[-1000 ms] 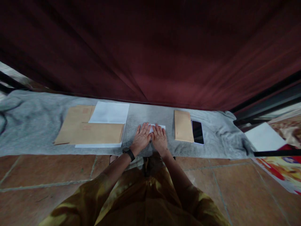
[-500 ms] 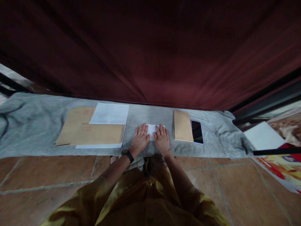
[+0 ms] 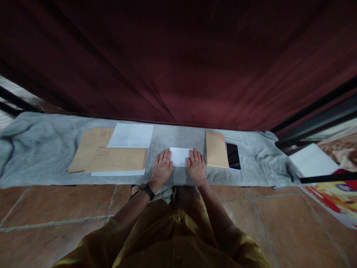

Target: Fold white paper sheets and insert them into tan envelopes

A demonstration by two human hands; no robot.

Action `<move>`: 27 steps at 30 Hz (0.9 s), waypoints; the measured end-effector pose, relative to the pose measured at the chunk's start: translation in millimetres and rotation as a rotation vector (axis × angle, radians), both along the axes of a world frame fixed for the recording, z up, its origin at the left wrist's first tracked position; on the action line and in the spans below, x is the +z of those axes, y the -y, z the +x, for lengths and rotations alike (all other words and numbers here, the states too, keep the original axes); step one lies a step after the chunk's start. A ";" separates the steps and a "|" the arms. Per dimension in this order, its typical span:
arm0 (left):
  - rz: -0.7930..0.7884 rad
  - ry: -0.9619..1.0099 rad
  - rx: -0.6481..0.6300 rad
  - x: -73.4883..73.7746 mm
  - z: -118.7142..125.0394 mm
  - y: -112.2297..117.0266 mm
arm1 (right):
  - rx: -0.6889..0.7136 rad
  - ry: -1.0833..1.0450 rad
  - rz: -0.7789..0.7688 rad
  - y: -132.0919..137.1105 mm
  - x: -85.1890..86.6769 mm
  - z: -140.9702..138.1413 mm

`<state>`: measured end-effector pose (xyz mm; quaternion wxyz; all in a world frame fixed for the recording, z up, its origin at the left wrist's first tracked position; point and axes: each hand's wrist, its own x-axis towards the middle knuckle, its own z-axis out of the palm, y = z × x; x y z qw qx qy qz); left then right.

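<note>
A folded white sheet of paper [image 3: 180, 156] lies flat on the grey cloth between my hands. At its left edge rests my left hand [image 3: 162, 166], palm down with the fingers stretched out. My right hand [image 3: 196, 166] lies palm down over the sheet's right edge, fingers extended. Neither hand grasps anything. To the left, a brown envelope [image 3: 119, 159] lies across white sheets [image 3: 131, 134], beside more brown envelopes [image 3: 90, 147]. Close to the right of my right hand is another brown envelope [image 3: 216, 150].
A dark-screened phone [image 3: 233, 156] lies next to the right-hand envelope. The grey cloth [image 3: 256, 160] covers the long narrow surface. A dark red curtain [image 3: 178, 74] hangs behind it. At the far right are a white panel [image 3: 314, 162] and a colourful printed package [image 3: 334, 199].
My hands have slid apart, the left one to the left and the right one to the right. More of the folded white paper shows between them.
</note>
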<state>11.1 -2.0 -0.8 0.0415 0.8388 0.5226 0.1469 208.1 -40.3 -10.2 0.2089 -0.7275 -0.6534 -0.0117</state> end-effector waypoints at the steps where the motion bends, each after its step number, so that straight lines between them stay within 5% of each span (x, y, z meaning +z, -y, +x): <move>1: 0.002 0.005 0.004 -0.3 -0.9 0.7 | 0.001 -0.004 0.009 0.4 0.2 0.4; 11: 0.006 -0.016 0.020 7.7 -6.1 8.9 | -0.001 0.000 -0.006 1.5 1.0 3.2; 18: -0.002 -0.057 -0.176 12.5 -12.7 41.2 | -0.004 0.000 -0.008 1.4 1.0 2.2; 27: 0.029 -0.042 -0.134 6.3 -22.7 53.2 | -0.009 0.005 -0.024 0.4 -1.0 2.5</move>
